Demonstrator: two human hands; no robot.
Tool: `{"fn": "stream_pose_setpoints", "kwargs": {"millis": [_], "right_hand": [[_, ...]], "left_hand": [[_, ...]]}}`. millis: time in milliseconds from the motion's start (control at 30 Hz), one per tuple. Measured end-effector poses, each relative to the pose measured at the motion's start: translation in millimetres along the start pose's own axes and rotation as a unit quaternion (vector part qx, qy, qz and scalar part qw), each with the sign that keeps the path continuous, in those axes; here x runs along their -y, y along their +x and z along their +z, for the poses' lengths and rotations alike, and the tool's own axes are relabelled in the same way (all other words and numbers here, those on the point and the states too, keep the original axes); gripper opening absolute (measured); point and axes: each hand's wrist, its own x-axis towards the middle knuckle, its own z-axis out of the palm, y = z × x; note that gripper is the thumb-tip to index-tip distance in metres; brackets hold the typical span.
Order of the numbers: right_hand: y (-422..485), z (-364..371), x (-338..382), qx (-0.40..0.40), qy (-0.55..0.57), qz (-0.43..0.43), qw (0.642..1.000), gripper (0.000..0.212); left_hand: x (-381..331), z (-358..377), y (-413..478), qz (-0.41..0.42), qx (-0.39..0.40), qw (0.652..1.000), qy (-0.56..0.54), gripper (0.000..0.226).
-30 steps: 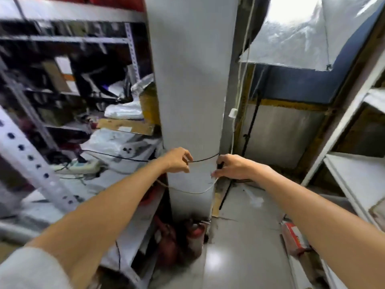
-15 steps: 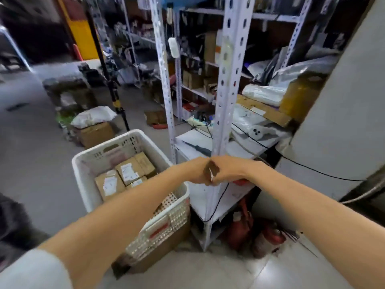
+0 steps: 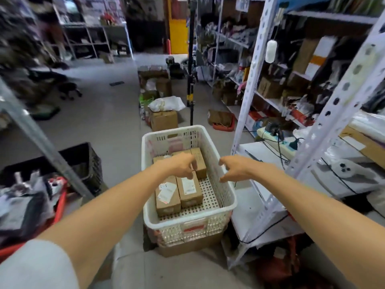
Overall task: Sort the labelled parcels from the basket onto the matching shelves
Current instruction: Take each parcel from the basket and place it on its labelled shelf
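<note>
Parcels (image 3: 188, 189) wait in the basket (image 3: 166, 225) as the left hand (image 3: 183, 165) and right hand (image 3: 235, 170) hover loosely curled and empty, a label-checked pick likely next, shelves (image 3: 256, 151) at three o'clock.

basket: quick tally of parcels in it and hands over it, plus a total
basket: 1
parcels showing in it: 5, back row partly hidden by the left hand
hands: 2, counting the right hand
total: 8
</note>
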Motion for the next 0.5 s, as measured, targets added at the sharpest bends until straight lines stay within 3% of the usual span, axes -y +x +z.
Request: {"fn": "stream_pose_setpoints", "kwargs": {"millis": [133, 300, 500], "right_hand": [[19.9, 5.2, 1.1, 0.023, -0.008, -0.033, 0.999, 0.062], [48.4, 9.4, 3.2, 0.040, -0.020, -0.069, 0.997, 0.046], [100.7, 5.5, 10.4, 0.075, -0.045, -0.065, 0.994, 0.042]], "left_hand": [[26.7, 14.2, -2.5, -0.056, -0.012, 0.998, -0.023, 0.036], [55.6, 26.6, -2.5, -0.112, -0.014, 0.992, -0.058, 0.036], [104.4, 20.6, 27.7, -0.140, -0.003, 0.988, -0.059, 0.039]]}}
